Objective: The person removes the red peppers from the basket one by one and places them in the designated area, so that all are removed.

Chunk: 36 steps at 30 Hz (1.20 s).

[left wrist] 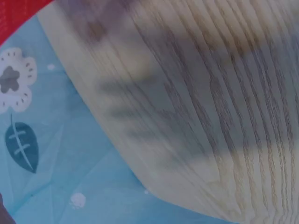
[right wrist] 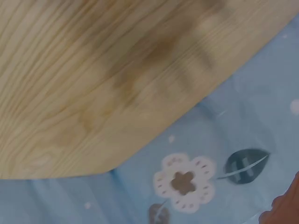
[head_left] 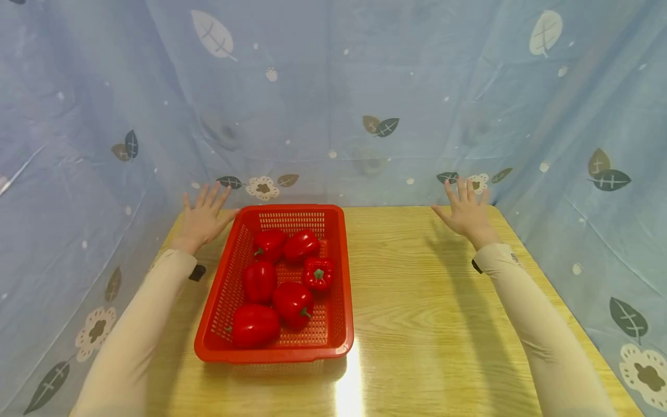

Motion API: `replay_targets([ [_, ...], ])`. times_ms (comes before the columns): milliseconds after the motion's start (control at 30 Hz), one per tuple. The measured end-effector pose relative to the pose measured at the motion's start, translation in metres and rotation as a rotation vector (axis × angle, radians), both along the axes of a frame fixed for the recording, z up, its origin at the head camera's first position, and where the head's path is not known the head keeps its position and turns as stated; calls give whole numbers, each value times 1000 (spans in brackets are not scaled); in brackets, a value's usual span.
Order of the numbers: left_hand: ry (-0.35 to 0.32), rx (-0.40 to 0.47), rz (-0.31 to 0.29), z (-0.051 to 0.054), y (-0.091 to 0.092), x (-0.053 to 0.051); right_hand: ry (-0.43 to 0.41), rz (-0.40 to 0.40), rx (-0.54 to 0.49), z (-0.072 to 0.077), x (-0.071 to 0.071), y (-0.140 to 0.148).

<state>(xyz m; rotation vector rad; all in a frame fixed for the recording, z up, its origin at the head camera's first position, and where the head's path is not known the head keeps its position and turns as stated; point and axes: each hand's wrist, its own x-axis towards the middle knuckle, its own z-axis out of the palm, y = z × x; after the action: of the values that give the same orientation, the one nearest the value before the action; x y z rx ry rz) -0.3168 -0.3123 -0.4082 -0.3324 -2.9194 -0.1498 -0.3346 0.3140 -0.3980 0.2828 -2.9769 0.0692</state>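
Observation:
A red plastic basket stands on the wooden table, left of the middle. Several glossy red bell peppers with green stems lie inside it, apart from one another or side by side. My left hand is spread out beside the basket's far left corner. Its thumb tip meets the rim in the head view; whether they touch I cannot tell. On the far right, my right hand is held over the table's back corner with fingers spread and nothing in it. Only a bit of the right hand shows in the right wrist view.
Pale wood grain marks the table, which has rounded back corners. Blue cloth printed with leaves and flowers hangs behind and along both sides. Dark bands sit at the wrists. Shadows of the arms fall on the tabletop.

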Motion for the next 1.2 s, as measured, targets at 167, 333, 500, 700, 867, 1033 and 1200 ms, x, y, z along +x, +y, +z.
replay_targets([
  [167,-17,17,-37,-1,8,-1,-5,48,14,1,-3,-23],
  [333,-22,17,-82,-4,19,0,-17,107,33,1,-3,-50],
  [500,-59,41,-96,-3,29,4,-26,160,32,1,-1,-76],
  [700,-130,165,-116,-4,31,6,-22,226,4,2,2,-99],
  [867,-165,232,-126,-6,30,7,-32,264,-23,1,7,-114],
  [1033,-203,301,-133,-8,30,8,-25,301,-20,1,14,-129],
  [1200,-204,363,-165,-12,29,6,-29,344,-53,-1,21,-143],
])
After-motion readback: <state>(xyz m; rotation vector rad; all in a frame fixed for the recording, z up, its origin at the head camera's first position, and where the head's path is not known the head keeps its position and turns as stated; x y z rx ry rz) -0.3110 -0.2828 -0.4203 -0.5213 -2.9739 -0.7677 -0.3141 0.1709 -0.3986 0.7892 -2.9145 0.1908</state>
